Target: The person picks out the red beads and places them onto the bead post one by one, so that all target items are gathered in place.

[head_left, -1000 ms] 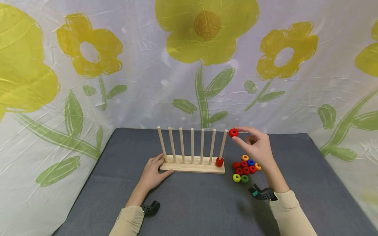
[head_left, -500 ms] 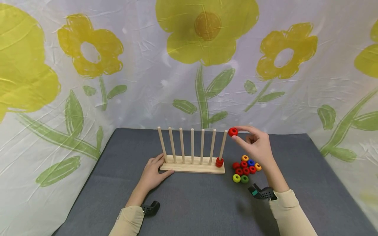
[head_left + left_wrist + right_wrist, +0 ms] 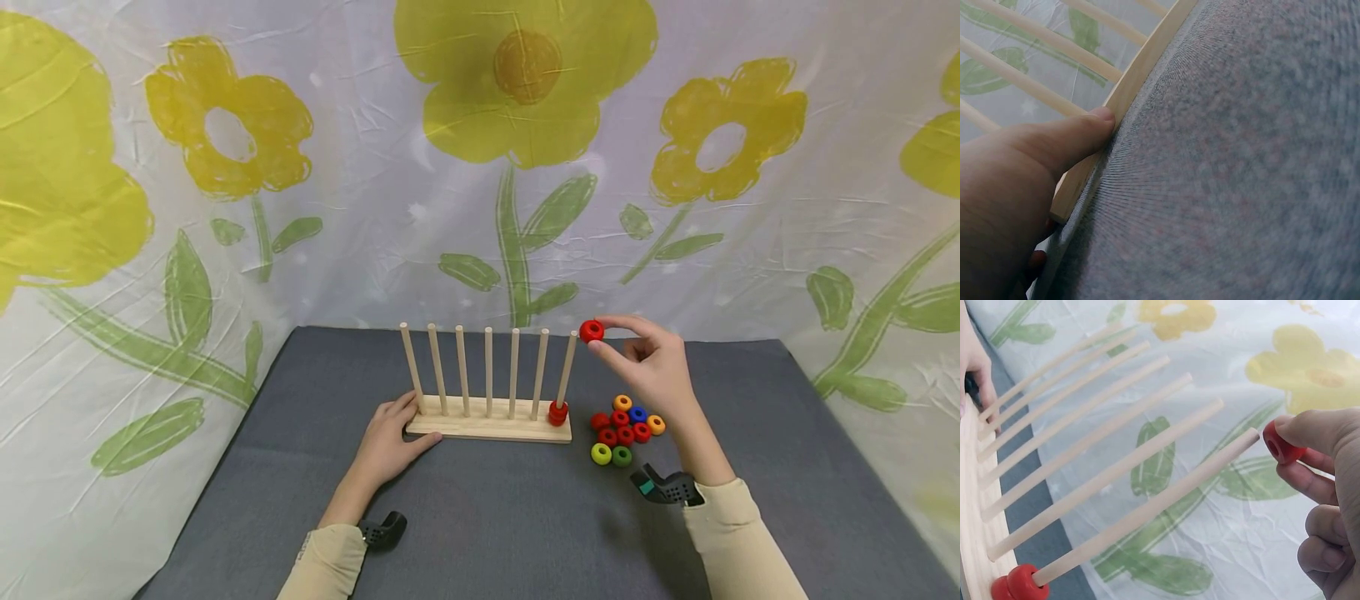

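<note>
A wooden peg rack (image 3: pixel 489 425) with a row of several upright pegs stands on the table. Two red beads (image 3: pixel 557 413) are stacked at the foot of its rightmost peg. My left hand (image 3: pixel 386 442) holds the rack's left end, the thumb (image 3: pixel 1094 125) lying along the front edge and the other fingers around the end, partly hidden. Up by the tip of the rightmost peg, my right hand (image 3: pixel 654 362) pinches another red bead (image 3: pixel 1282 442) between thumb and fingers. In the right wrist view its hole faces the peg tip, with a small gap between them.
Right of the rack lies a loose group of beads: several red ones (image 3: pixel 624 435), two orange (image 3: pixel 622 403), one blue (image 3: pixel 637 414), one yellow-green (image 3: pixel 602 453) and one green (image 3: pixel 621 456). A flower-printed cloth (image 3: pixel 360 250) hangs behind the dark table (image 3: pixel 487 525).
My right hand has raised the red bead very slightly beside the rightmost peg's tip. The left hand and the rack stay in place.
</note>
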Demonstrator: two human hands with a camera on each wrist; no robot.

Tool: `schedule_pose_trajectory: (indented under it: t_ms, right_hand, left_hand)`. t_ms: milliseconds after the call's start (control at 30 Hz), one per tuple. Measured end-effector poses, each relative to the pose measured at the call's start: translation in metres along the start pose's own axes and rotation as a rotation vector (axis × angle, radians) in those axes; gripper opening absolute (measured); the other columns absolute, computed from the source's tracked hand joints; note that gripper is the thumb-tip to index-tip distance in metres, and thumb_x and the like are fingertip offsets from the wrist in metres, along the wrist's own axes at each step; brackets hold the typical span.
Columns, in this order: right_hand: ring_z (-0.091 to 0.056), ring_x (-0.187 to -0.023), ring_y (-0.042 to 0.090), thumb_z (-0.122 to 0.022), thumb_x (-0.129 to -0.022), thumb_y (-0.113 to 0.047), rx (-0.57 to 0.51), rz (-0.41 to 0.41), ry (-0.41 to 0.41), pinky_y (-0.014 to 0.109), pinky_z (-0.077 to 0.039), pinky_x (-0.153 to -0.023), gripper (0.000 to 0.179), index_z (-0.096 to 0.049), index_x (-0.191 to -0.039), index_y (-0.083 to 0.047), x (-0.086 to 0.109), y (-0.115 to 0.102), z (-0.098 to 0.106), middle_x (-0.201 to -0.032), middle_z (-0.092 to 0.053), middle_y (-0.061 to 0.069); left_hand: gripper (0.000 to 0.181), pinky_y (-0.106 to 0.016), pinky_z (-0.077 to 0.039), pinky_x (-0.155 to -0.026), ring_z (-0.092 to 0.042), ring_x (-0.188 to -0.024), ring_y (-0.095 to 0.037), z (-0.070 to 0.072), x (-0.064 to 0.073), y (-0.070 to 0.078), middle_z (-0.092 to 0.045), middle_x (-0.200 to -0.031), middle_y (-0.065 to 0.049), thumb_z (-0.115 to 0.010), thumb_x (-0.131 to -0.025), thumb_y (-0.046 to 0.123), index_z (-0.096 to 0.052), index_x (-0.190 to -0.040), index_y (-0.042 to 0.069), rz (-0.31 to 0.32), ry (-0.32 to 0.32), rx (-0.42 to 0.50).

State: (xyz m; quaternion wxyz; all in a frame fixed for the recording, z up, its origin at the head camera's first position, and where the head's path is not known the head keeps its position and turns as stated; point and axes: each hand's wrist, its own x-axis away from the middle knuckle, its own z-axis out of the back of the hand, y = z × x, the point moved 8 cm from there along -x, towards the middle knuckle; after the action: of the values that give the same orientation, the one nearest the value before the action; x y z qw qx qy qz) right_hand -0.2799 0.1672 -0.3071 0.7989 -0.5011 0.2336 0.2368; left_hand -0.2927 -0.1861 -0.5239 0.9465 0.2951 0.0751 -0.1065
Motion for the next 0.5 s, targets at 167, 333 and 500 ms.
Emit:
schedule_pose_trajectory:
  t_ms: [167, 333, 500]
  right_hand:
    - [-0.023, -0.043, 0.002, -0.078, -0.086, 0.006, -0.005, 0.01, -0.004, 0.031, -0.021, -0.04, 0.029, -0.074, -0.114, 0.004, -0.0014, -0.0029, -0.0006, -0.05, -0.031, 0.006]
    - [-0.023, -0.043, 0.004, -0.078, -0.086, 0.007, -0.016, 0.024, -0.006, 0.032, -0.021, -0.04, 0.029, -0.074, -0.114, 0.004, -0.0027, -0.0053, -0.0013, -0.05, -0.031, 0.005]
    - [-0.022, -0.043, 0.004, -0.078, -0.085, 0.008, -0.026, 0.034, -0.005, 0.032, -0.02, -0.039, 0.029, -0.074, -0.114, 0.005, -0.0041, -0.0065, -0.002, -0.049, -0.03, 0.005]
  left_hand:
    - [0.078, -0.061, -0.034, -0.106, -0.039, -0.136, -0.04, -0.0001, -0.0001, -0.0007, -0.041, -0.156, -0.018, -0.079, -0.088, 0.046, -0.055, -0.146, 0.0, 0.0, 0.002, 0.0]
    - [0.079, -0.061, -0.034, -0.106, -0.039, -0.136, -0.04, -0.0003, -0.0001, -0.0007, -0.041, -0.156, -0.018, -0.079, -0.088, 0.047, -0.054, -0.146, 0.0, -0.001, 0.0, -0.004]
    - [0.079, -0.061, -0.033, -0.107, -0.038, -0.137, -0.039, -0.0007, 0.0, -0.001, -0.04, -0.157, -0.017, -0.078, -0.089, 0.047, -0.053, -0.147, 0.0, 0.004, -0.007, -0.006]
